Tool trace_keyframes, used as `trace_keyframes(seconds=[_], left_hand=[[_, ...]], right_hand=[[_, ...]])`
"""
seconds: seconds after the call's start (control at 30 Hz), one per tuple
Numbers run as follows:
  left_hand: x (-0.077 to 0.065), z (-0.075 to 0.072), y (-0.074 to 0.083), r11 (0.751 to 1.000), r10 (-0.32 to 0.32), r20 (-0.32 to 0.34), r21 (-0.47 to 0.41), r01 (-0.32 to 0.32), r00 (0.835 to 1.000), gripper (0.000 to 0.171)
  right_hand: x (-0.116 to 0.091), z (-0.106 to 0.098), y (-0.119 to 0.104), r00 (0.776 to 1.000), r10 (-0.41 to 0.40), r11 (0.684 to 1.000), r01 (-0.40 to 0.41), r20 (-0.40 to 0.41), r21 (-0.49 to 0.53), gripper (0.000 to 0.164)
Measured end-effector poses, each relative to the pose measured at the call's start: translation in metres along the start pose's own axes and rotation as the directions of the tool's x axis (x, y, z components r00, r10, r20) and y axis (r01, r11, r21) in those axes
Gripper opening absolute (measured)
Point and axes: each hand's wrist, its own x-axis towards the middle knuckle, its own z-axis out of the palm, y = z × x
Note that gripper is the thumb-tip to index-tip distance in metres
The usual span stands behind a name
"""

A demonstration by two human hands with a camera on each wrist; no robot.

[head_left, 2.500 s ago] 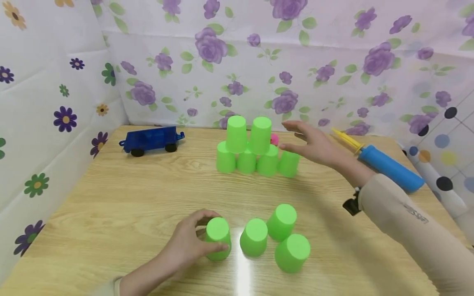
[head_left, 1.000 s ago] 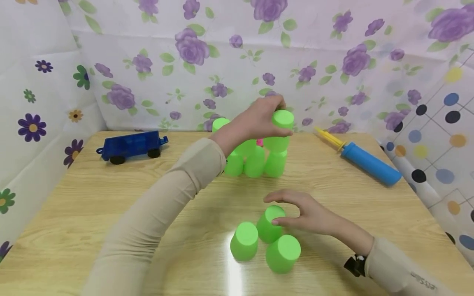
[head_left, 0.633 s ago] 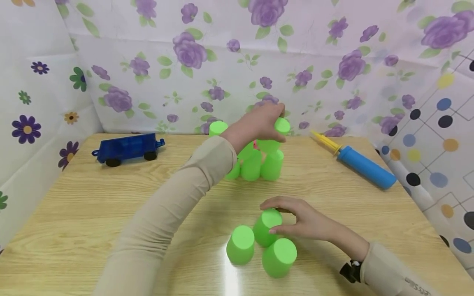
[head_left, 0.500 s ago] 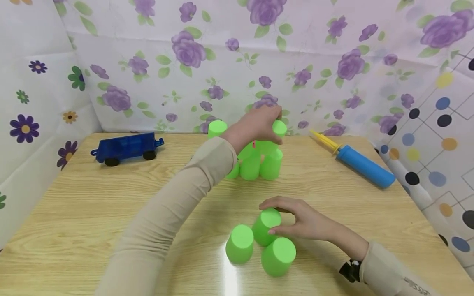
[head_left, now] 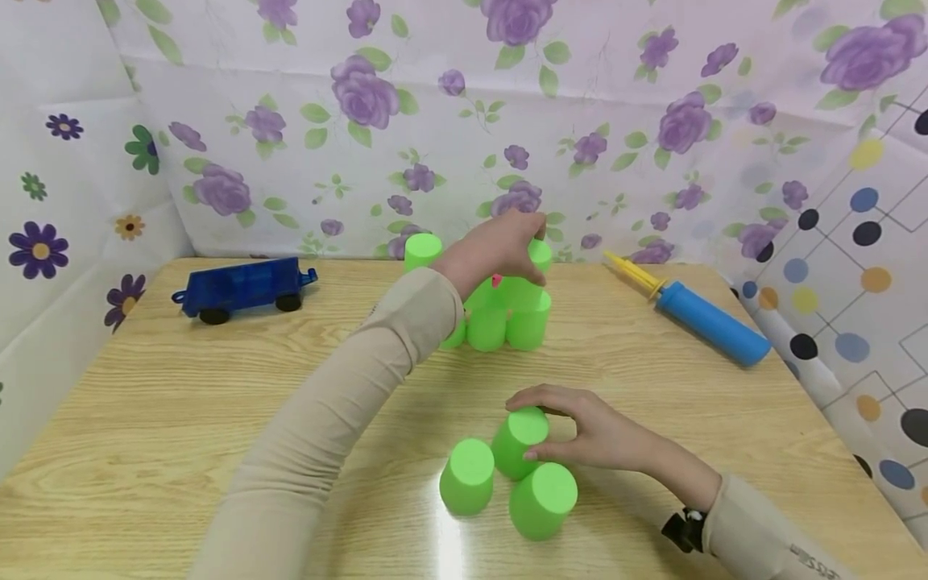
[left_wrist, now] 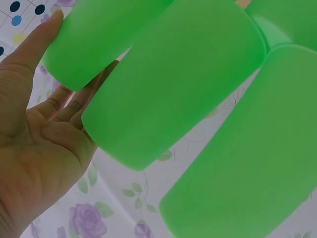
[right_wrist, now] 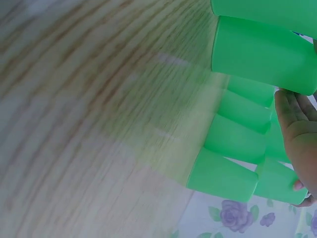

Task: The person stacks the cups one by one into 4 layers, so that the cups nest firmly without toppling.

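In the head view my left hand (head_left: 496,246) reaches over a two-tier stack of upside-down green cups. It grips the cup (head_left: 540,254) at the upper tier's right end, thumb on the near side. That held cup (left_wrist: 99,44) sits between thumb and fingers in the left wrist view. Below it stand bottom-row cups (head_left: 528,321); my hand and sleeve hide part of the stack. My right hand (head_left: 598,427) pinches the rear one of three front cups, a green cup (head_left: 518,445) that stands on the table. The other two cups (head_left: 466,479) are close beside it.
A blue toy wagon (head_left: 242,288) stands at the back left of the wooden table (head_left: 217,419). At the back right lies a blue hand pump (head_left: 714,322) with a yellow nozzle. Something small and pink shows behind the stack. Flowered cloth hangs behind the table.
My left hand has carried the front-left cup to the upper tier's right end. My right hand has come from the stack down to the rear front cup and closed on it.
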Motion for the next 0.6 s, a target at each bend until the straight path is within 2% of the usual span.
trace_keyframes(seconds=[0.2,0.47,0.6], left_hand=[[-0.0023,-0.0008,-0.0011,1.000,-0.009,0.010,0.009,0.009,1.000,0.060],[-0.0045,-0.0024,-0.0010,0.996,-0.051,0.006,0.072,0.051,0.999,0.060],[-0.0045,-0.0011,-0.0022,0.996,-0.034,-0.010,0.087,0.034,0.999,0.061]], right_hand=[[-0.0011,-0.0003,0.0001,0.999,0.041,0.999,-0.041,0.018,0.002,0.049],[-0.0023,0.0009,0.0002,0.999,0.042,0.999,-0.042,0.018,0.022,0.049],[-0.0029,0.0010,0.0013,0.998,0.049,0.998,-0.050,0.036,0.045,0.052]])
